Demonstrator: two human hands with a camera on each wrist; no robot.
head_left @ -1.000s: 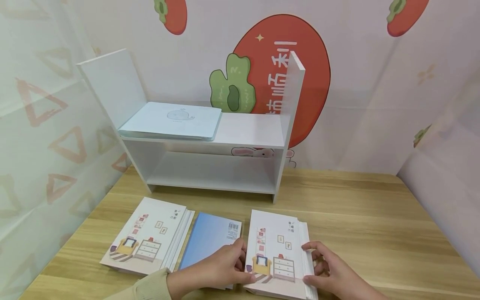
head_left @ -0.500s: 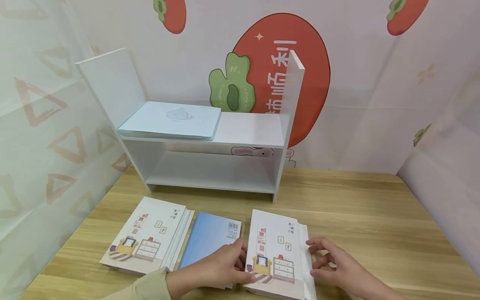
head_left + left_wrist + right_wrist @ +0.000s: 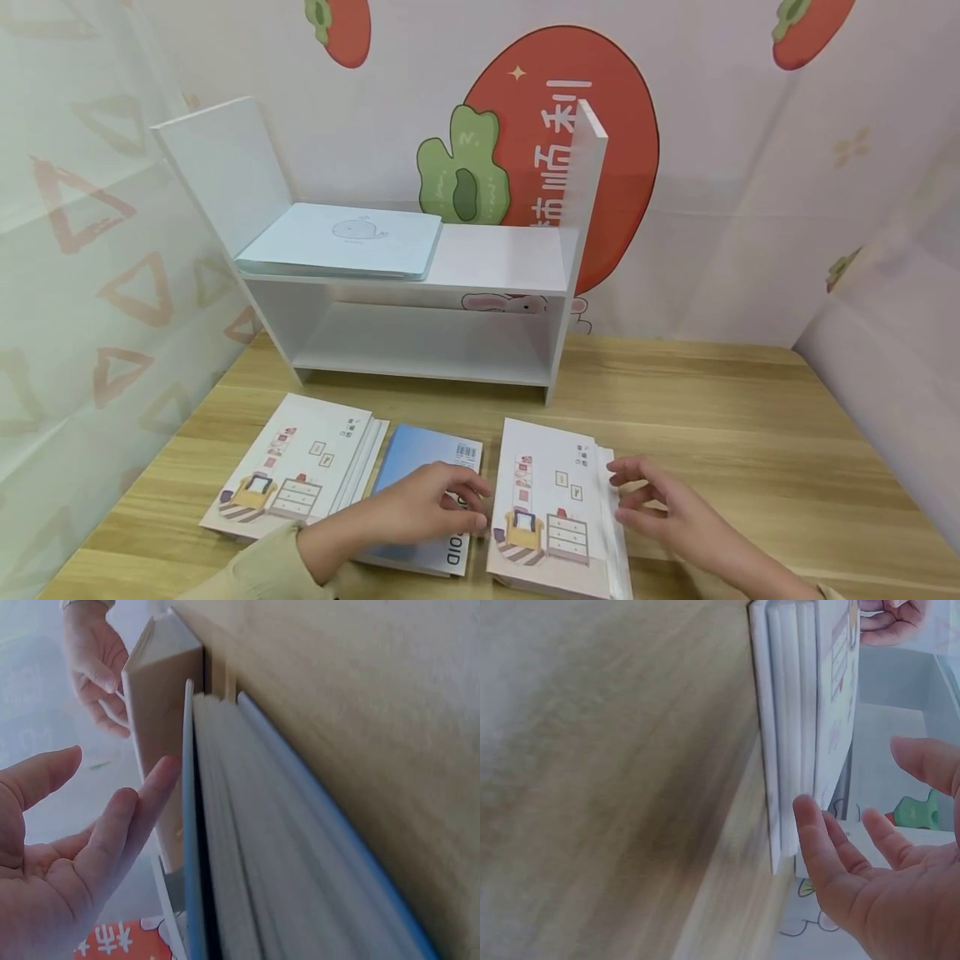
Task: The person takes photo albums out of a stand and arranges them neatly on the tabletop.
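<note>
Two bare hands flank a white illustrated hardcover book. The left hand hangs over a blue book, fingers lightly bent, thumb set apart, grasping nothing. The right hand is similarly relaxed and without a hold, its fingertips at the page edge of the white illustrated hardcover book; whether they touch it cannot be told. This book lies flat between the hands, to the right of the left hand and to the left of the right hand, its long axis running away from the person and its spine toward the left hand. The right hand appears the nearer. Its forearm slants in from the lower right, while the left forearm, in a pale olive sleeve, enters from the lower left. A narrow strip of wooden table separates the blue book from the white one; just beside the blue book, on its left, lies a second white hardcover with matching furniture artwork. Behind stands a white two-tier shelf, a whale-printed pale-blue folder lying on its upper board, before a persimmon-patterned backdrop.
</note>
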